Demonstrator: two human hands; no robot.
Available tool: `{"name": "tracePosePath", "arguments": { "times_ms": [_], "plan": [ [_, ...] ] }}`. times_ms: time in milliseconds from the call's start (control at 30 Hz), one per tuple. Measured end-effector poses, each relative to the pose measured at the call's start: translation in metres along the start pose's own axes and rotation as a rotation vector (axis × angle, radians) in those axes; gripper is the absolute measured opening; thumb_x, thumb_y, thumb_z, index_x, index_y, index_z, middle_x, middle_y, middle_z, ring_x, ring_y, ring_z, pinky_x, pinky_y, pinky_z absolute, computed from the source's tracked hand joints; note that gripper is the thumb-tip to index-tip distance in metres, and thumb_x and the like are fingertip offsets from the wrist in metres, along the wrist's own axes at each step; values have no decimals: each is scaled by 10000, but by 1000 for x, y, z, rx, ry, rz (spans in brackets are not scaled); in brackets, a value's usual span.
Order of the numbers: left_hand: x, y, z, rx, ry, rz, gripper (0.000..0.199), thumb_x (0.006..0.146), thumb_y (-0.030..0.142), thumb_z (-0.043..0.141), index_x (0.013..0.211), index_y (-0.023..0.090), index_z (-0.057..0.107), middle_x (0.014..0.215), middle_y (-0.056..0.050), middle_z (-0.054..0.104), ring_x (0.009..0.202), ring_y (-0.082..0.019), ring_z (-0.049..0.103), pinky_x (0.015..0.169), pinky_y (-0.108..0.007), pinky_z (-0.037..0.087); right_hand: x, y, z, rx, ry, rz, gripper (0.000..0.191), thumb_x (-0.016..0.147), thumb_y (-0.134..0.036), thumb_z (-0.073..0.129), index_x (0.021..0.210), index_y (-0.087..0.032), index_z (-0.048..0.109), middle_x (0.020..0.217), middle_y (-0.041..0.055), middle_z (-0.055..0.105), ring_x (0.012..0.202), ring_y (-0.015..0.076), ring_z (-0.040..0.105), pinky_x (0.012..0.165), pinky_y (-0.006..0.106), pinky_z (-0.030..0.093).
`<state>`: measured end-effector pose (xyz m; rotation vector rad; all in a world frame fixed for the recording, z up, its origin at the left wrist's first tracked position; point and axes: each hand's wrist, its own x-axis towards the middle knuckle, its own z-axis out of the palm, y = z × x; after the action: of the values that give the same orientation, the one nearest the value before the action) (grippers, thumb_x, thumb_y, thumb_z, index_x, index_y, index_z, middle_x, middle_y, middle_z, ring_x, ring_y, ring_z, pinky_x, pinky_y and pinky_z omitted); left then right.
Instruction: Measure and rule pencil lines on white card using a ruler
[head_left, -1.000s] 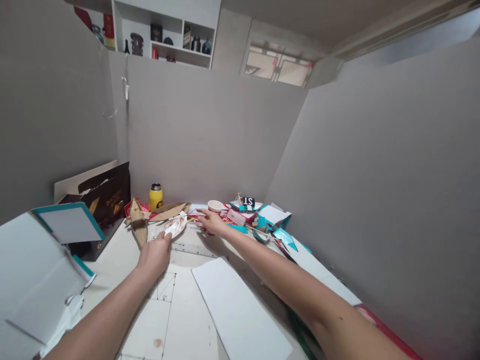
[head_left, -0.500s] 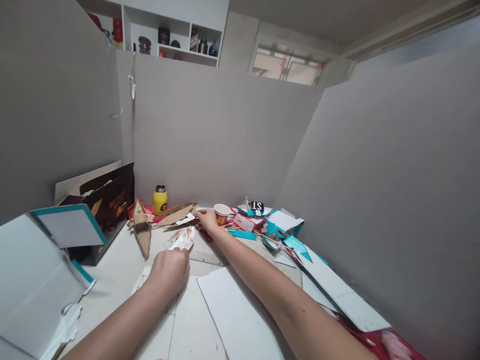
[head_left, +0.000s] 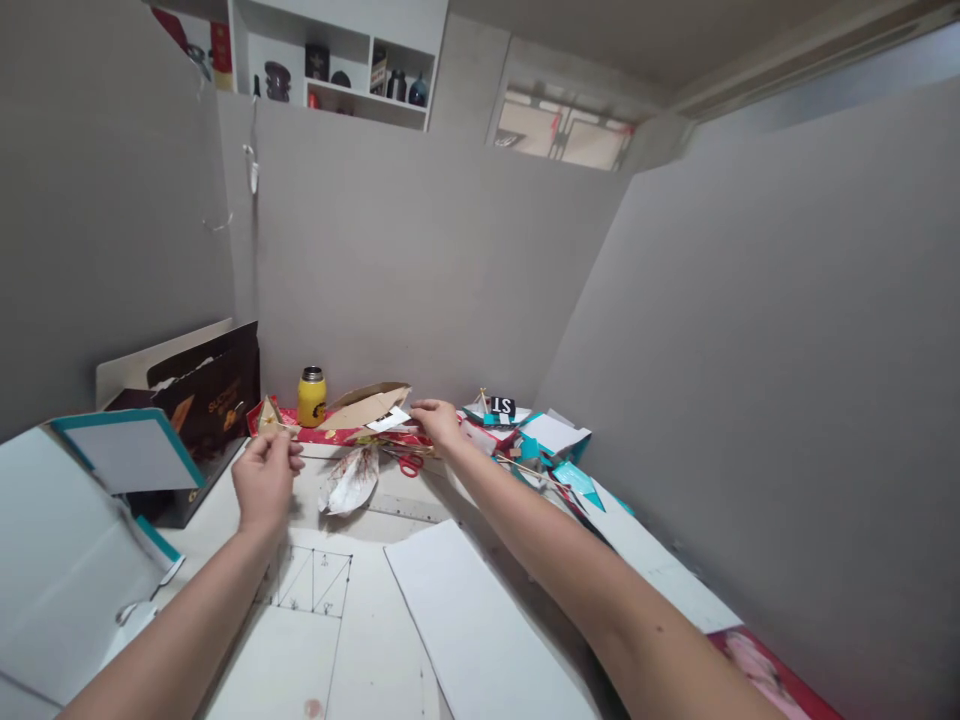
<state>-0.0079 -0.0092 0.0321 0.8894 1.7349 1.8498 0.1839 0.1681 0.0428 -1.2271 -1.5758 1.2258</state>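
My left hand [head_left: 266, 475] is closed in a pinch at the brown folded cardboard boat [head_left: 268, 415], most of which it hides. My right hand [head_left: 437, 420] has its fingers pressed together beside a white card piece [head_left: 388, 420] and a brown cardboard shape [head_left: 367, 407]; what it grips is too small to make out. Between the hands lie a crumpled white piece with reddish marks [head_left: 352, 482] and red-handled scissors [head_left: 410, 465]. A ruler [head_left: 405, 509] rests nearer to me, above a white board [head_left: 465, 610].
A yellow bottle [head_left: 312, 398] stands at the back left, near a dark box [head_left: 217, 410]. White and teal cardboard [head_left: 135, 450] rises at the left. Teal and white scraps [head_left: 555, 437] pile up at the right. A pencil-drawn grid [head_left: 313, 580] shows on the front surface.
My left hand has left the crumpled white piece and moved left and back to the cardboard boat. My right hand has shifted slightly right, now hiding the paper cup.
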Motion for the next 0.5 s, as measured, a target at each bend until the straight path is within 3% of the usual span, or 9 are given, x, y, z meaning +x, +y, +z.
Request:
{"name": "tracePosePath", "arguments": {
  "times_ms": [100,267,367,500],
  "plan": [
    [10,4,-4,-148,-95,-200,361,928,398,572,1213,178,562,1175,-82,613,957,-204,632,798,-409,552,-20,-14,-22,-52,-120,-6,329,944,-332,594,1224,-161,574,1210,91,607,1009,218,632,841,422,550],
    [-11,11,1,-281,-542,-493,371,928,441,560,1177,167,583,1118,-78,640,915,-195,647,780,-401,558,-61,-22,-47,-149,-319,-11,232,940,-304,606,1099,-136,621,1034,54,659,838,159,658,721,336,571],
    [-32,13,10,-289,-728,-544,359,923,410,580,1192,173,580,1117,-73,640,899,-189,647,763,-387,561,-81,-22,-49,-174,-375,-38,129,873,-214,675,964,-123,670,836,22,687,677,117,647,582,241,552],
    [-49,9,21,-257,-793,-519,327,908,307,619,1204,176,574,1140,-69,633,911,-186,646,768,-379,564,-98,-22,-44,-171,-384,-77,112,769,-129,680,877,-133,713,713,19,703,600,111,640,478,179,515]
  ]
}}
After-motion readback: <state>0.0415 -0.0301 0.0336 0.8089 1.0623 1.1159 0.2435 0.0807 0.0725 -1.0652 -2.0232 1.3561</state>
